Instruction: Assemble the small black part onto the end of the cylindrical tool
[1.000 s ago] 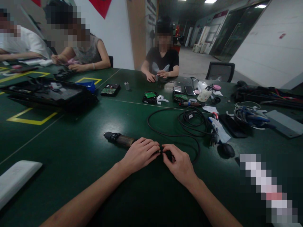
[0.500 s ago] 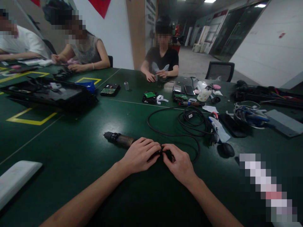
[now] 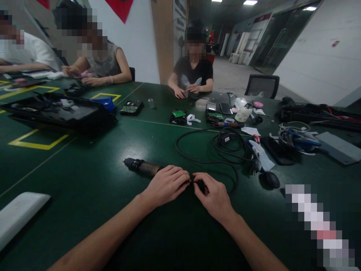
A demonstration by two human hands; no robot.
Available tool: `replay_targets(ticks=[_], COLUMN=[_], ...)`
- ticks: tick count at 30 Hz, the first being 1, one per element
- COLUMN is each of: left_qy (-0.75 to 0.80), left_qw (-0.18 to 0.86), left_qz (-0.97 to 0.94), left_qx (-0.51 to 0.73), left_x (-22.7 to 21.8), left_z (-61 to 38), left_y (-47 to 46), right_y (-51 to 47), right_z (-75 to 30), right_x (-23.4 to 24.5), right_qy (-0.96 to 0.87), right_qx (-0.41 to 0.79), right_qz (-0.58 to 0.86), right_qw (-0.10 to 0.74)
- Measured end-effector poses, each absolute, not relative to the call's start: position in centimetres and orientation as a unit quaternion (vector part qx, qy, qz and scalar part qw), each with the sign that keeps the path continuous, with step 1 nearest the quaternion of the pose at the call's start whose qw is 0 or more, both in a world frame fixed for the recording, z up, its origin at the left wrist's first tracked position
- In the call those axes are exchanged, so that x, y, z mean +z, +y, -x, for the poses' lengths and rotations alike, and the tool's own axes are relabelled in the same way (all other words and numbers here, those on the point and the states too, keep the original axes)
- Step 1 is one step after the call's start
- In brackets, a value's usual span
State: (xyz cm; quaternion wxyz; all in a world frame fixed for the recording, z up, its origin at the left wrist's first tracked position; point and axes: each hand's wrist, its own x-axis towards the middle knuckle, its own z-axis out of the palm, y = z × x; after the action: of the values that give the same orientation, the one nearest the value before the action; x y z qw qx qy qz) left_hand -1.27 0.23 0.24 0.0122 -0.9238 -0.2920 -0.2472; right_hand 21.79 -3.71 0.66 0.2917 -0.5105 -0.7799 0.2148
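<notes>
Head view: a pen-shaped power driver (image 3: 145, 167) lies on the green worktop (image 3: 118, 203), before the person, its bit end pointing left and its rear end pointing right. The left hand (image 3: 169, 183) is laid over the rear part of the driver, fingers together and curled down onto the body, so that it has hold of it. The right hand (image 3: 213, 194) is just beside the left, thumb and forefinger drawn close in a pinch on the dark end of a black cable (image 3: 203, 163); whether that end is seated in the driver cannot be told, as the fingers cover the joint.

Beyond the right hand the cable runs into a loose coil bearing a white label (image 3: 226, 139). Right of the coil lie a dark rounded object (image 3: 271, 180) and a black flat slab (image 3: 278, 151). Farther across stand three circuit-board units, the leftmost (image 3: 131, 107) near a small metal cylinder (image 3: 151, 102). A second driver (image 3: 229, 124) lies near a pale patterned cup (image 3: 244, 113). Far left is a black tray (image 3: 94, 122) holding parts; nearer, a white block (image 3: 22, 214). Three other people sit along the worktop's far side.
</notes>
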Motion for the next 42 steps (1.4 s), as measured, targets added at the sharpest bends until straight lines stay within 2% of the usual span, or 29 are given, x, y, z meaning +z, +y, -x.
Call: replay_targets(ticks=[42], left_qy=[-0.283], left_qw=[0.009], left_qz=[0.930], left_qx=[-0.233], left_x=[0.59], left_z=[1.30], left_y=[0.32], right_y=[-3.69], right_z=[-21.78], right_x=[0.95], right_qy=[-0.785], right_qx=[0.201], right_qz=[0.509], right_qw=[0.291])
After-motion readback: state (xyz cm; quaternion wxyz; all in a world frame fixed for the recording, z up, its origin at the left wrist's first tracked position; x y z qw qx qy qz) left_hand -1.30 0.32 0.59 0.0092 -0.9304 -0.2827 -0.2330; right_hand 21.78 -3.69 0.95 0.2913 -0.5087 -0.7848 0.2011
